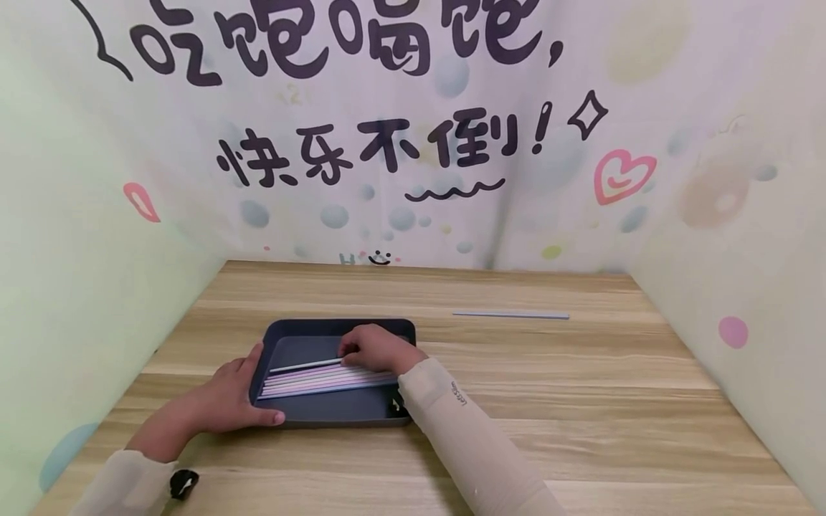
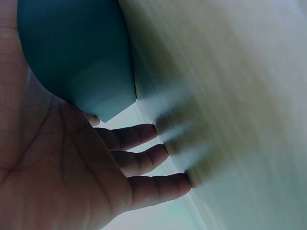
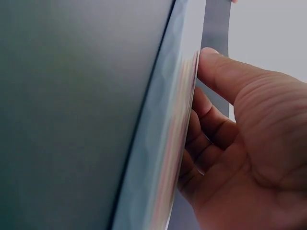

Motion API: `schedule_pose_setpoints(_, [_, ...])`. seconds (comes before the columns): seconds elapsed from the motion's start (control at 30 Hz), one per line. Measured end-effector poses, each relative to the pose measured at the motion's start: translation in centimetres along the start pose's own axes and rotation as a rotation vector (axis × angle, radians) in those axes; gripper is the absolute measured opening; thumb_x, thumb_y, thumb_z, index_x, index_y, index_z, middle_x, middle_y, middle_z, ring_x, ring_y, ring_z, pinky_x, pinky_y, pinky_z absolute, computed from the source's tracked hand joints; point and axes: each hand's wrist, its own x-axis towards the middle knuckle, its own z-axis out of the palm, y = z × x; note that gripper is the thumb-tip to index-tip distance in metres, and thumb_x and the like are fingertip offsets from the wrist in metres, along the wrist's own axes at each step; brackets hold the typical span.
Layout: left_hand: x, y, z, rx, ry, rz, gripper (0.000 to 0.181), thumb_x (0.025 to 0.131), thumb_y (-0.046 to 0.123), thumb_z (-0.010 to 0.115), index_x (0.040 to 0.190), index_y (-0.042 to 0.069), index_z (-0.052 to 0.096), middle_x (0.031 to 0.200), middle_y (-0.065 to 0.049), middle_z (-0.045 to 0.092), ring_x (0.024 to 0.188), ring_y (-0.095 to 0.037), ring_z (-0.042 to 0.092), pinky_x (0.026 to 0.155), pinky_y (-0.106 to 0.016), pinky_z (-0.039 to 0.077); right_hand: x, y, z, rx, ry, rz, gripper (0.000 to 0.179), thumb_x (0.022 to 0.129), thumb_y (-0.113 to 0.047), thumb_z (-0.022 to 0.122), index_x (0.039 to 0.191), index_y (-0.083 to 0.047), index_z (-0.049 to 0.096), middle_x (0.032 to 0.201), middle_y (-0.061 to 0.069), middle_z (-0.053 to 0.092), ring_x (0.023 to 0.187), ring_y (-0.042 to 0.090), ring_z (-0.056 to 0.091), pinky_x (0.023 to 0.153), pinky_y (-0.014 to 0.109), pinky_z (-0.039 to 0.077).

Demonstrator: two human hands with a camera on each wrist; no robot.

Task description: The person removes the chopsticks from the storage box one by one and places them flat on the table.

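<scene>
A dark grey rectangular tray [image 1: 342, 414] stands on the wooden table, holding several thin pale sticks [image 1: 310, 383] in pink, white and bluish tones, side by side. My right hand [image 1: 377, 347] reaches into the tray and pinches a white stick [image 1: 303, 365] at the back of the bundle. In the right wrist view, thumb and fingertips lie against the edge of the bundle. My left hand [image 1: 226, 398] rests against the tray's left front corner, thumb along the front wall. Its fingers [image 2: 153, 189] look nearly straight in the left wrist view, their tips at the table.
A single bluish stick [image 1: 510, 315] lies on the table [image 1: 581, 401] behind and to the right of the tray. A printed cloth wall [image 1: 419, 229] rises along the table's back edge, with pale walls at both sides.
</scene>
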Motion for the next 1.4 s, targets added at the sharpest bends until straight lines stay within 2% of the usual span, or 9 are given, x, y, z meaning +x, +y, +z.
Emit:
schedule_pose_setpoints(0.23, [-0.01,0.03,-0.09,-0.003,-0.010,-0.011,0.131,0.072,0.061,0.080,0.149,-0.016,0.006,0.135,-0.049,0.032,0.125,-0.061,0.035,0.096,-0.065,0.037,-0.14,-0.38,-0.26,0.003,0.005,0.015,0.008,0.098,-0.015,0.065,0.096,-0.018,0.072,0.089,-0.010,0.062,0.076,0.007,0.054,0.073,0.021,0.044])
schedule_pose_setpoints(0.47, [-0.23,0.03,-0.13,-0.005,0.015,0.007,0.130,0.072,0.059,0.081,0.148,-0.018,0.009,0.132,-0.050,0.035,0.123,-0.062,0.037,0.096,-0.065,0.038,0.00,-0.23,0.01,0.001,0.008,0.023,0.010,0.099,-0.013,0.063,0.095,-0.017,0.071,0.088,-0.010,0.062,0.076,0.007,0.053,0.073,0.021,0.043])
schedule_pose_setpoints(0.73, [-0.03,-0.03,-0.04,-0.001,0.004,0.004,0.131,0.071,0.061,0.080,0.149,-0.017,0.008,0.132,-0.049,0.035,0.123,-0.061,0.037,0.096,-0.064,0.038,-0.29,-0.42,-0.18,-0.022,0.021,0.019,0.013,0.099,-0.011,0.061,0.094,-0.017,0.071,0.087,-0.009,0.062,0.075,0.008,0.053,0.072,0.021,0.043])
schedule_pose_setpoints(0.9, [-0.04,-0.10,0.07,0.001,0.020,0.012,0.130,0.071,0.060,0.081,0.148,-0.018,0.010,0.131,-0.049,0.036,0.122,-0.061,0.038,0.095,-0.064,0.038,-0.28,-0.43,-0.10,-0.025,0.028,0.017,0.010,0.099,-0.012,0.062,0.094,-0.016,0.070,0.087,-0.009,0.062,0.076,0.008,0.053,0.072,0.021,0.043])
schedule_pose_setpoints(1.1, [-0.14,-0.06,-0.05,-0.012,0.007,0.006,0.130,0.071,0.059,0.081,0.148,-0.018,0.009,0.132,-0.049,0.035,0.123,-0.061,0.037,0.096,-0.064,0.038,-0.14,-0.40,0.07,-0.014,0.024,0.035,0.006,0.098,-0.014,0.065,0.095,-0.017,0.070,0.086,-0.009,0.061,0.076,0.008,0.053,0.073,0.021,0.043])
schedule_pose_setpoints(1.4, [-0.15,-0.02,-0.06,-0.004,0.003,0.001,0.131,0.072,0.060,0.080,0.148,-0.017,0.008,0.132,-0.048,0.035,0.123,-0.060,0.037,0.096,-0.064,0.038,-0.17,-0.54,0.01,-0.021,0.021,0.042,0.011,0.099,-0.011,0.062,0.092,-0.018,0.069,0.084,-0.009,0.061,0.074,0.008,0.053,0.070,0.021,0.042])
